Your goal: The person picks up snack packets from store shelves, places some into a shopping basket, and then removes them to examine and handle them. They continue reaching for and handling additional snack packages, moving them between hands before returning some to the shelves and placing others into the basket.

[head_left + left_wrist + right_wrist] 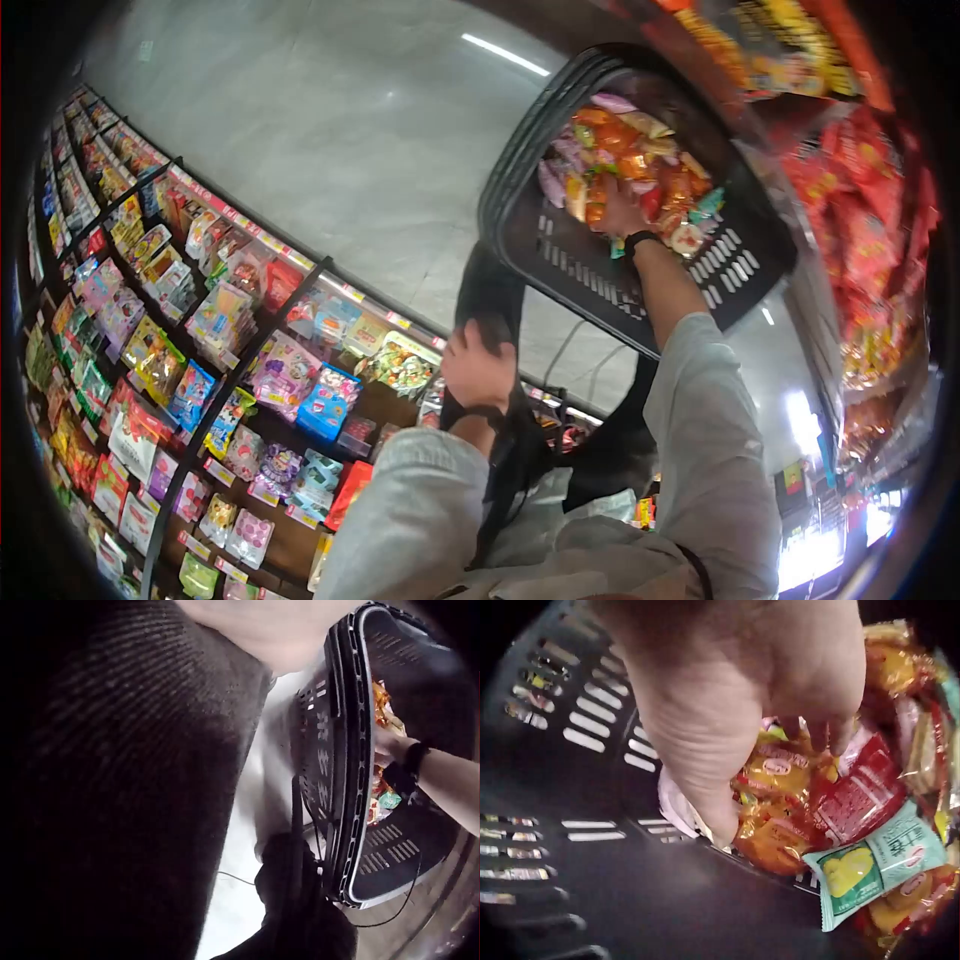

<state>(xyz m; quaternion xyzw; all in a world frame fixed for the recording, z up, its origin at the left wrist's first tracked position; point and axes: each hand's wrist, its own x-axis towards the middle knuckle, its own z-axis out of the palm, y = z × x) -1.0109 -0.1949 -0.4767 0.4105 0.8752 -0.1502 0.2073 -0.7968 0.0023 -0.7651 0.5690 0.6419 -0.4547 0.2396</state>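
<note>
A black shopping basket (640, 300) with slotted walls holds a heap of small wrapped snacks (625, 150). My right hand (622, 210) reaches down into it, thumb (718, 817) spread from the fingers over orange-wrapped packets (780, 769). Its fingertips sink among the wrappers, so I cannot tell whether they grip one. Close by lie a red packet (861, 791) and a pale green packet (877, 862) with a yellow fruit picture. My left hand (478, 368) rests on a knee in dark trousers (490, 290), holding nothing; only part of this hand (262, 630) shows in the left wrist view.
Shelves of bagged sweets (290, 375) run along the left, with a price-tag rail (250, 230) at their edge. Red bags (850, 200) hang close beside the basket on the right. Grey shiny floor (330, 110) stretches beyond.
</note>
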